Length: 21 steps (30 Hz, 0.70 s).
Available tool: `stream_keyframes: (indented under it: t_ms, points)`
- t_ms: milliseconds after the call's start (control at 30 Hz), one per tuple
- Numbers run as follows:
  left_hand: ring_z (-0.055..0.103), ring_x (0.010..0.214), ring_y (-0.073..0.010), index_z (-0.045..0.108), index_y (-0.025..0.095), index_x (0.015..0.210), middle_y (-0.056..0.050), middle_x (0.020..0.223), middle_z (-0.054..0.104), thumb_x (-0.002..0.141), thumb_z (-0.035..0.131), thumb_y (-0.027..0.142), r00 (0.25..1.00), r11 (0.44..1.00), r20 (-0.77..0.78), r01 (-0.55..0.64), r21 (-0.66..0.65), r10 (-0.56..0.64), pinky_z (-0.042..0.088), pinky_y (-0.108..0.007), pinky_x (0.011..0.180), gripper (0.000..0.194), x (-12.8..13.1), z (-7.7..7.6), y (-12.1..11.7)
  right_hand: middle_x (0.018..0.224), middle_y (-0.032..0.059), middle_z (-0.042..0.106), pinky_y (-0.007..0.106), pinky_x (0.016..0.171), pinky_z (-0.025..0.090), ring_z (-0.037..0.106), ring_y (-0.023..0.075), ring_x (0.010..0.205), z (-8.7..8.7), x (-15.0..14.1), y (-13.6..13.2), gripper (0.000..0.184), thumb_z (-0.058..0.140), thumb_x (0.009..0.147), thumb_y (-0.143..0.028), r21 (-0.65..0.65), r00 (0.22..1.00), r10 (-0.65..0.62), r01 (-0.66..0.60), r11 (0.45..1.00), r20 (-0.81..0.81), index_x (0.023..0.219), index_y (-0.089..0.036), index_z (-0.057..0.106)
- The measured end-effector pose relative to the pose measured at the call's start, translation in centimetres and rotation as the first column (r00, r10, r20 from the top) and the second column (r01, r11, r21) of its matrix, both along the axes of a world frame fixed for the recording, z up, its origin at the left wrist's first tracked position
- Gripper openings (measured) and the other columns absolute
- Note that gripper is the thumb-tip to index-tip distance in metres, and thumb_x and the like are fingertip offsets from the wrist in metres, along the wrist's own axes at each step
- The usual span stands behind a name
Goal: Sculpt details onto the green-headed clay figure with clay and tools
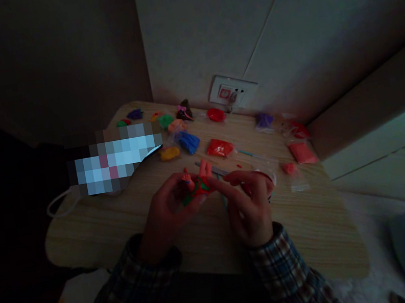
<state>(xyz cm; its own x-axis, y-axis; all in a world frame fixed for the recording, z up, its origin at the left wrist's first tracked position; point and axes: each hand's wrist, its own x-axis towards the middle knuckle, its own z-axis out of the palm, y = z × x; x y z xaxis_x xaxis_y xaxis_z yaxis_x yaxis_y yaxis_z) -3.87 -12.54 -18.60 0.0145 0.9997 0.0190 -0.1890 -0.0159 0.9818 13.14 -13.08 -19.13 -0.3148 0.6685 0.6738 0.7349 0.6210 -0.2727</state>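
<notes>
A small modelling clay figure (201,186) with a green and red body and pink legs lies in my left hand (168,211), whose fingers and thumb close around it. One little arm or hand of the figure sticks up by my fingers. From the right, the index fingertip of my right hand (248,206) touches the figure's side; that hand's fingers are apart and grip nothing I can see. Beyond the figure lies a grey flat blade or ruler (213,169). A round red container (260,183) sits partly hidden behind my right hand.
Clay bags lie across the wooden table (310,237): blue (189,142), yellow (169,153), red (220,147), purple (264,120) and pink (302,152). A brown clay piece (184,110) stands at the back. A glowing blurred screen (121,157) is at left, its white cable (57,201) beside it. A wall socket (231,89) is behind.
</notes>
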Motion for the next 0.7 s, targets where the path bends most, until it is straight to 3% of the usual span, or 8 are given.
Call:
stream_keyframes:
  t_ms: [167,333,433,567,700]
  points:
    - [0.065,0.082,-0.0162,0.055,0.021,0.077,0.000,0.082,0.062,0.068,0.073,0.020,1.000,1.000,-0.005,0.023,-0.010,-0.023,0.057,-0.030,0.078,0.020,-0.1,-0.3,0.1,0.104,0.0045,0.056,0.041,0.081,0.034,0.053,0.0194,0.089,-0.3,0.3,0.2,0.057,0.045,0.085,-0.002,0.126,0.992,-0.066,0.052,0.991,0.107,0.131,-0.034,0.056]
    - [0.063,0.081,-0.0157,0.058,0.020,0.081,0.001,0.079,0.060,0.067,0.074,0.019,0.999,0.999,-0.032,0.035,-0.033,-0.036,0.056,-0.030,0.079,0.021,-0.1,-0.5,0.0,0.103,0.0044,0.055,0.040,0.080,0.033,0.052,0.0187,0.090,-0.3,0.9,0.3,0.050,0.047,0.085,-0.001,0.186,0.986,-0.051,0.020,0.982,0.159,0.123,-0.029,0.061]
    - [0.063,0.083,-0.0148,0.059,0.021,0.081,0.002,0.080,0.060,0.068,0.073,0.017,0.999,0.998,0.002,0.046,-0.032,-0.046,0.056,-0.029,0.081,0.020,-0.1,-0.6,0.0,0.103,0.0041,0.055,0.040,0.079,0.033,0.051,0.0187,0.090,0.0,1.0,0.4,0.048,0.044,0.086,-0.002,0.135,0.990,-0.002,-0.017,0.991,0.141,0.122,-0.028,0.060]
    - [0.063,0.079,-0.0134,0.058,0.021,0.078,0.003,0.078,0.058,0.065,0.076,0.018,0.995,0.998,0.076,0.062,-0.028,-0.059,0.057,-0.027,0.078,0.022,0.1,-0.6,0.1,0.103,0.0051,0.052,0.040,0.076,0.037,0.051,0.0200,0.091,0.4,1.0,0.4,0.048,0.039,0.085,-0.004,-0.002,0.996,0.088,-0.088,0.996,0.003,0.123,-0.026,0.058]
    - [0.061,0.077,-0.0129,0.056,0.020,0.073,0.003,0.076,0.057,0.064,0.074,0.015,0.992,0.995,0.090,0.087,-0.043,-0.083,0.056,-0.027,0.077,0.020,0.1,-0.3,0.1,0.103,0.0050,0.051,0.040,0.075,0.036,0.051,0.0206,0.092,0.6,1.0,0.3,0.046,0.040,0.084,-0.004,-0.021,0.994,0.105,-0.106,0.994,-0.021,0.119,-0.026,0.060]
